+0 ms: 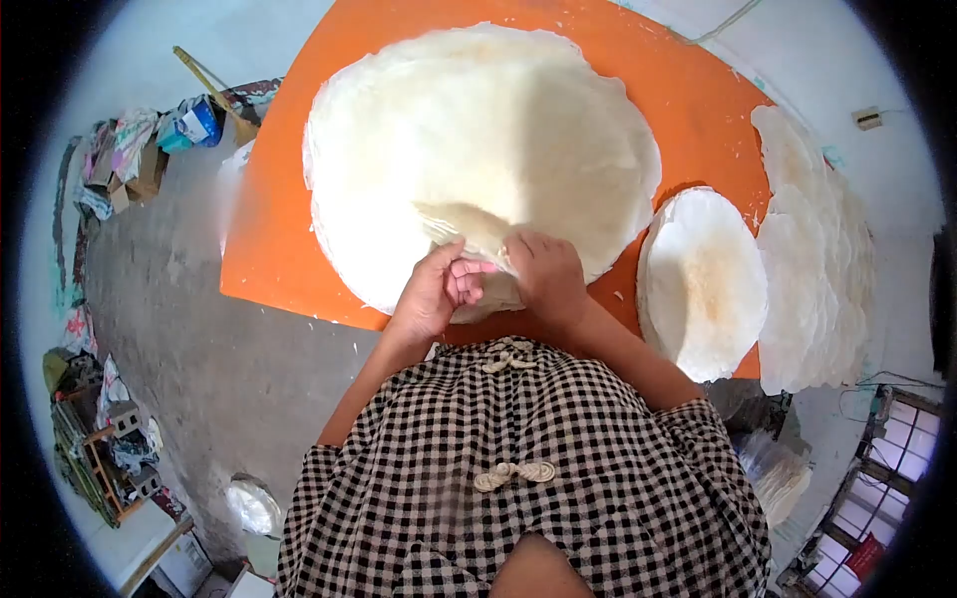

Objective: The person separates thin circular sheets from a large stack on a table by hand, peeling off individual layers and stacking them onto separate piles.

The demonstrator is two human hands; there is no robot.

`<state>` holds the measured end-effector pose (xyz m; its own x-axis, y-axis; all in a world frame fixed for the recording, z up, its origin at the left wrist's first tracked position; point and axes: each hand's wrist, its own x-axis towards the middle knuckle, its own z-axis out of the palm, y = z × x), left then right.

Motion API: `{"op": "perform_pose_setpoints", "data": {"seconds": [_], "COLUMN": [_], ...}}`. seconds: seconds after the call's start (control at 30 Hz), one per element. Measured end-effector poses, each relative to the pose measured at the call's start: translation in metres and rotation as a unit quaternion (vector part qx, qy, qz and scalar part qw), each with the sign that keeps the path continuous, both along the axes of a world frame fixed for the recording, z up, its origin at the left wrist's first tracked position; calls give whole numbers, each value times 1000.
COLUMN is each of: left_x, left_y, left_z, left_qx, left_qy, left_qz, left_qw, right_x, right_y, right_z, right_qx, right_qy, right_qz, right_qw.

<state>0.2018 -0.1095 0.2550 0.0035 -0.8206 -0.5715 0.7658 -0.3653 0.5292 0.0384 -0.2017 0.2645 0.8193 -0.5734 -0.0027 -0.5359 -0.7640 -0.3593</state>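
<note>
A wide pile of thin, pale round flatbreads (429, 130) lies on an orange table (269, 239). At its near edge, the border of a top flatbread sheet (464, 221) is raised and bunched between my hands. My left hand (439, 287) pinches this edge between thumb and fingers, the other fingers curled. Close beside it, my right hand (546, 274) is closed on the same edge, its back toward me and its fingertips partly hidden. A smaller round stack of flatbreads (703, 289) stands to the right, apart from my right hand.
More thin sheets (807, 259) hang or lean along the table's right end near the wall. At left on the floor are cardboard boxes (145, 179), a broom (214, 90) and piled odds and ends (105, 439). A barred window (877, 478) is at lower right.
</note>
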Motion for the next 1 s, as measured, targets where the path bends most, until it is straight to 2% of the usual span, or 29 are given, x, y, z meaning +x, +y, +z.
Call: {"op": "perform_pose_setpoints", "data": {"seconds": [0.03,0.1,0.13,0.2,0.23,0.3,0.33,0.37,0.4,0.43,0.47,0.5,0.6,0.63,0.67,0.7,0.73,0.77,0.83,0.87,0.9,0.97,1.0], "left_x": [2,5,7,11,14,17,18,19,17,14,11,8,7,9,14,19,25,30,38,44,49,51,50], "left_y": [-1,0,2,7,10,15,18,19,18,14,10,4,-17,-20,-24,-26,-20,-12,12,24,32,43,43], "left_z": [-1,-6,-10,-14,-15,-15,-16,-16,-15,-13,-11,-10,-12,-11,-8,-7,-8,-8,4,-5,-11,-17,-16], "left_qx": [-12,-29,-33,-25,-14,1,6,13,13,15,16,14,-19,8,31,56,49,69,116,122,124,130,122], "left_qy": [17,23,12,-10,-22,-45,-56,-67,-64,-60,-58,-66,-61,-65,-73,-81,-81,-135,-241,-304,-304,-296,-278], "left_qz": [-3,1,8,19,24,36,41,46,51,58,63,65,102,118,135,153,177,212,276,292,302,322,323], "left_qw": [1000,999,999,999,999,998,998,997,997,996,996,996,993,991,988,983,980,965,923,899,895,890,897], "right_x": [3,2,6,6,14,16,16,21,18,14,22,24,24,18,16,14,12,13,14,9,4,16,24], "right_y": [-10,-44,-73,-134,-115,-117,-117,-91,-110,-130,-127,-131,-127,-129,-130,-128,-124,-125,-138,-158,-177,-195,-190], "right_z": [1,7,48,101,183,222,241,259,238,205,184,155,63,27,-13,-21,-26,-28,-6,4,17,76,117], "right_qx": [62,39,106,49,96,-123,-242,-220,-357,-485,-494,-488,-361,-293,-217,-191,-165,-136,-113,-138,-164,-152,-140], "right_qy": [61,49,45,-94,-20,-141,-188,-209,-135,-57,-125,-113,8,-13,34,11,-12,-35,7,1,-4,-89,-67], "right_qz": [-6,-46,-41,-88,-158,-108,-99,-98,-82,-63,4,25,-1,10,-15,-28,-37,-40,-92,-76,-60,-148,-144], "right_qw": [996,997,992,991,983,976,947,948,920,870,860,865,932,956,976,981,986,989,989,987,985,973,977]}}
